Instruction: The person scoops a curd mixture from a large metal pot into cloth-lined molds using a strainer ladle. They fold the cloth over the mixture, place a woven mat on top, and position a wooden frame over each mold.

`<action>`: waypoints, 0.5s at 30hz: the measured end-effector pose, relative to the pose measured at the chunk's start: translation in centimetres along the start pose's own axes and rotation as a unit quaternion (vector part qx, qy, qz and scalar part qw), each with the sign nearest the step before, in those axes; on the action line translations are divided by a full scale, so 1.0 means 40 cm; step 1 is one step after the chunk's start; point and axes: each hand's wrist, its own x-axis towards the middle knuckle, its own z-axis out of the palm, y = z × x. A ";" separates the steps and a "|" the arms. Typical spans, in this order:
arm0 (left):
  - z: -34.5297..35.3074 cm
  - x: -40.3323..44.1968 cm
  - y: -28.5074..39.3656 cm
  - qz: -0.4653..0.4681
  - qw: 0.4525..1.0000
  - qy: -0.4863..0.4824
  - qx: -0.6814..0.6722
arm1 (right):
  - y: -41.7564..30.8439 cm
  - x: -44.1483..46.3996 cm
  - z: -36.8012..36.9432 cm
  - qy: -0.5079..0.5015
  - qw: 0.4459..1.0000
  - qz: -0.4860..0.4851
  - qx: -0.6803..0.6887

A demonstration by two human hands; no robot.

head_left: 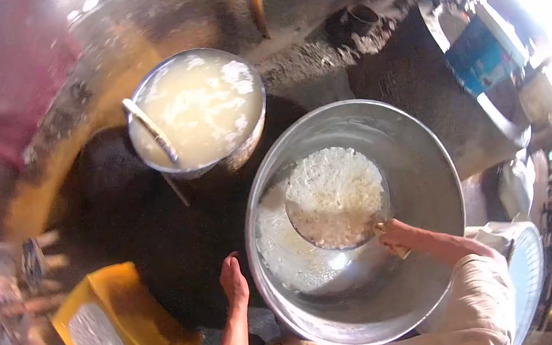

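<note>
I watch the right hand (396,236) grip the scoop (336,195), which reaches left and far from it. The left hand (234,281) is farther off; I cannot tell its grip.

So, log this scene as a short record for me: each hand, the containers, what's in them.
Right hand: grip closed on the handle of a round scoop
Scoop load: white lumpy mass
Left hand: beside the basin's left edge, seemingly holding nothing
Large metal basin: under the scoop, pale bubbly liquid at the bottom
Pot: beyond the basin, leftward; milky liquid, a stick leaning inside
</note>
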 end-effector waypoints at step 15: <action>-1.087 -0.555 -0.867 -0.340 0.715 0.565 -0.231 | -1.211 0.187 0.074 -0.165 0.906 0.199 0.335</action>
